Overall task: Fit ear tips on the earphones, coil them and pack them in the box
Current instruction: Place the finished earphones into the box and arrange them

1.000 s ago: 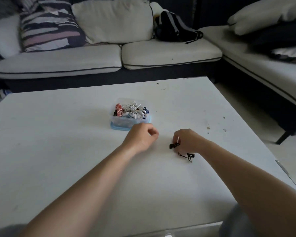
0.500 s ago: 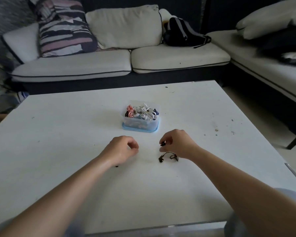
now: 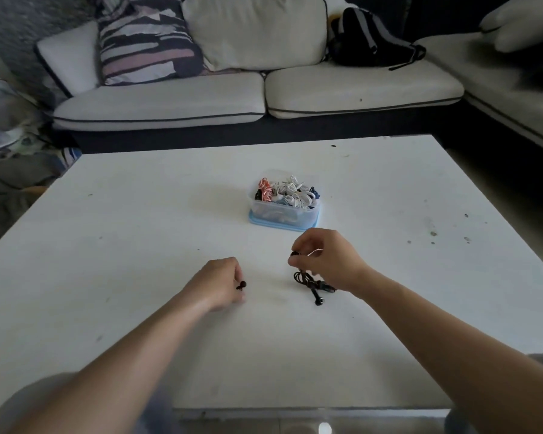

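Note:
A pair of black earphones (image 3: 311, 282) hangs in a loose tangle from my right hand (image 3: 325, 260), which pinches one earbud just above the white table (image 3: 138, 245). The cable's lower end and plug lie on the table. My left hand (image 3: 220, 283) rests on the table to the left with its fingers curled, and a small black ear tip (image 3: 242, 286) shows at its fingertips. Behind the hands stands a clear plastic box (image 3: 284, 211) on a blue lid, filled with several coiled earphones in white, pink and blue.
A white sofa (image 3: 254, 98) with cushions runs along the table's far side, with a black backpack (image 3: 367, 39) on it. Another sofa section stands at the right. Clutter lies on the floor at the left. Small dark specks mark the table's right part.
My left hand has drawn back from the box toward me and now has a black ear tip at its fingers. My right hand has lifted the earphones a little. The camera has tilted.

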The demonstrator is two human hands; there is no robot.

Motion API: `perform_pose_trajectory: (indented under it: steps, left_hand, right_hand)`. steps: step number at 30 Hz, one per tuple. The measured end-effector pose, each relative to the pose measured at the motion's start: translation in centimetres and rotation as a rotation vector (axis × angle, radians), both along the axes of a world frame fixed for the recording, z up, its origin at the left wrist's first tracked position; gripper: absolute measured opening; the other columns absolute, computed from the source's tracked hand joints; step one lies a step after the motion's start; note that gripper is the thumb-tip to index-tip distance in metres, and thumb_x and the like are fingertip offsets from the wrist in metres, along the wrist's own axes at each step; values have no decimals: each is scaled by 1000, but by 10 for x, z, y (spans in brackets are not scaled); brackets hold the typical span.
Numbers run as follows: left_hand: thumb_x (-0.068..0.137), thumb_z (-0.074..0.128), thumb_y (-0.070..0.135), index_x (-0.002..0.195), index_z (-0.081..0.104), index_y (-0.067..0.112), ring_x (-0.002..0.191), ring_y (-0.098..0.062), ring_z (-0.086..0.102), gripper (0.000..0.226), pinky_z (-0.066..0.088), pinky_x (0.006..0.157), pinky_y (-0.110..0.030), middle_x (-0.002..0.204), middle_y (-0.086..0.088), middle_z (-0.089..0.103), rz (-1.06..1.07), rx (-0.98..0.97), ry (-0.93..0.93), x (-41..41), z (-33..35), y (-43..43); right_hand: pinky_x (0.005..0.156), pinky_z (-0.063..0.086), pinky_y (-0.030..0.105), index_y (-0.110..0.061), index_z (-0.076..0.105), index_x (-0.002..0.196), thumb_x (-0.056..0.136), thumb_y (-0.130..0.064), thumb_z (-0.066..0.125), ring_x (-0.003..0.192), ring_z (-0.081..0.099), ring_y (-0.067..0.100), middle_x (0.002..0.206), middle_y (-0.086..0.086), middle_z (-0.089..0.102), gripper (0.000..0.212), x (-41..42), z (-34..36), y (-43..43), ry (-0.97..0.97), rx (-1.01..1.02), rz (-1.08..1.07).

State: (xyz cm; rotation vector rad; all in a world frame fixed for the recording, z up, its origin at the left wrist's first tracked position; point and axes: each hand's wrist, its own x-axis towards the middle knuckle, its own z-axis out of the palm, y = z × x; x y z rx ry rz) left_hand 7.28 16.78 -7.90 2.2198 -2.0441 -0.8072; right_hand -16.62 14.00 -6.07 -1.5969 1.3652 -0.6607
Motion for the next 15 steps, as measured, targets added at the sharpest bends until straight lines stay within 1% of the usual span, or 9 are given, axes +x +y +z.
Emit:
perform_pose_trajectory:
  steps: [2,5,7,9,12,14,15]
  left_hand:
    - [74,74,26,90,60,23,90,-14,61,22,53,78,-30,95,7,63,1,-28,-30,-1,-4,0]
    - [79,70,24,82,59,25,85,-14,63,11,53,76,-31,89,8,64,32,-91,-20,-2,-8,-1]
    - [81,69,21,81,60,25,82,-15,64,9,54,76,-32,86,7,65,44,-97,-6,-3,-8,-1]
    - [81,69,19,83,62,22,81,-16,64,9,54,75,-32,84,7,66,45,-96,12,-3,-6,-1]
    - [79,72,15,84,64,22,77,-12,64,12,51,65,-25,81,9,65,64,-103,53,1,1,-1]
    - [78,74,13,84,66,23,74,-9,63,14,43,58,-16,80,9,67,86,-124,100,2,10,-2]
    - [77,75,11,83,67,24,72,-7,63,16,42,57,-14,80,9,68,102,-133,152,2,15,-2]
  right_hand:
    - [74,54,33,-24,70,83,78,-23,83,64,64,8,75,-6,72,13,2,0,0,-29,8,8]
    - [76,54,35,-21,73,86,81,-22,81,63,63,7,72,-7,73,9,4,3,1,-96,27,28]
    - [74,53,34,-19,73,89,82,-22,80,63,62,7,74,-5,75,10,5,5,2,-136,49,39]
    - [72,52,33,-19,73,90,84,-22,79,68,62,11,80,-1,77,9,6,5,2,-167,80,52]
    - [69,51,36,-21,76,83,84,-23,78,70,59,17,82,7,76,4,9,4,3,-190,92,56]
    - [69,53,32,-18,76,83,86,-18,76,70,60,17,84,13,74,4,10,4,4,-221,103,42]
    - [68,54,29,-14,76,85,88,-14,74,71,60,16,86,16,74,3,11,5,5,-244,114,41]
